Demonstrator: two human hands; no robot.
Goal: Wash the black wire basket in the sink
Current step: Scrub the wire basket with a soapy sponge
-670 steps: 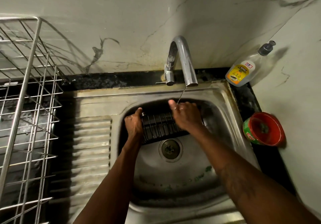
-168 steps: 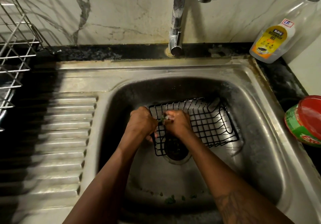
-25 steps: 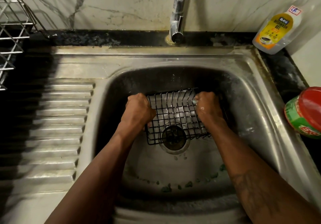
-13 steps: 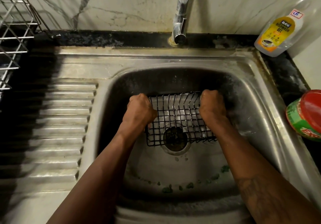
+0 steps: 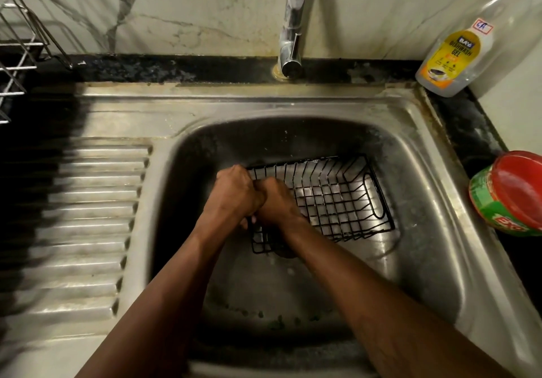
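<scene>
- A steel sink (image 5: pixel 425 172) is set into a black bench (image 5: pixel 176 69) under a marble wall (image 5: pixel 205 2). The tap (image 5: pixel 291 25) rises at the back, and no water shows falling from it.
- The black wire basket (image 5: pixel 331 201) lies inside the basin, open side up, with its left end over the drain (image 5: pixel 286 253).
- Half a second ago the 2 hands gripped opposite ends of the basket. Now the right hand (image 5: pixel 278 204) has crossed over and sits touching the left hand (image 5: pixel 234 195) at the basket's left end.
- That shift has uncovered the right end, where the oval handle loop (image 5: pixel 377 198) is now in plain sight.
- The left hand's fingers (image 5: pixel 244 224) are curled round the left rim wire and hold it down.
- The right hand's fingers are curled under and hidden. Whether they pinch the wire, a scrubber or nothing cannot be told.
- The likely meaning is that the left hand braces while the right works on the wires at that end, so scrubbing goes on end by end.
- Rinsing probably remains, since no stream reaches the basket.
- Green specks (image 5: pixel 278 323) lie on the basin floor nearer the person.
- A dishwash gel bottle (image 5: pixel 451 57) and a red-lidded green tub (image 5: pixel 510 192) stand on the bench at the right, a wire dish rack (image 5: pixel 17 54) at the far left beyond the drainboard (image 5: pixel 88 216).
</scene>
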